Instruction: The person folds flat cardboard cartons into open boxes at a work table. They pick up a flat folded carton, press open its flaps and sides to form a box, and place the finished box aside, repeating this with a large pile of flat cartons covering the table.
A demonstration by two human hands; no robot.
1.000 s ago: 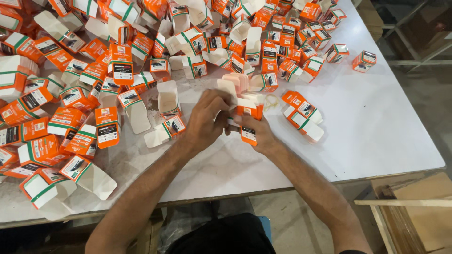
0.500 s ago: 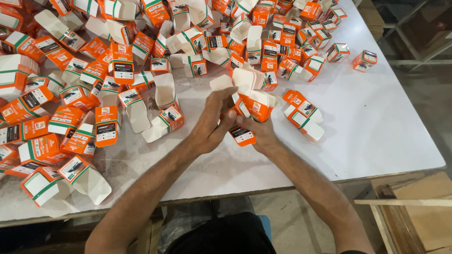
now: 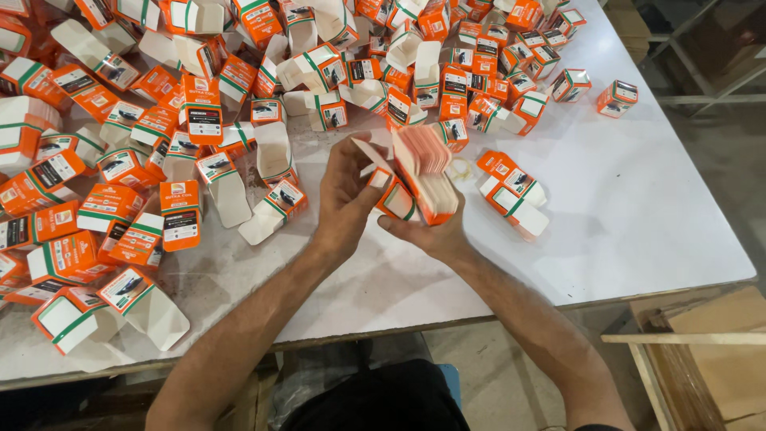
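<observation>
Above table [image 3: 638,207], fingers [image 3: 351,172] (curled) around carton [image 3: 419,179]

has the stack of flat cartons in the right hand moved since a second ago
Yes. The stack of flat cartons in the right hand has risen and fanned out, now farther up the white table, away from its near edge.

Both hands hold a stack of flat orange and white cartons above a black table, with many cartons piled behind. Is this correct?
Not quite: the head view shows the table is white, not black. The left hand and right hand do hold the stack of flat cartons, with the pile of cartons behind.
</observation>
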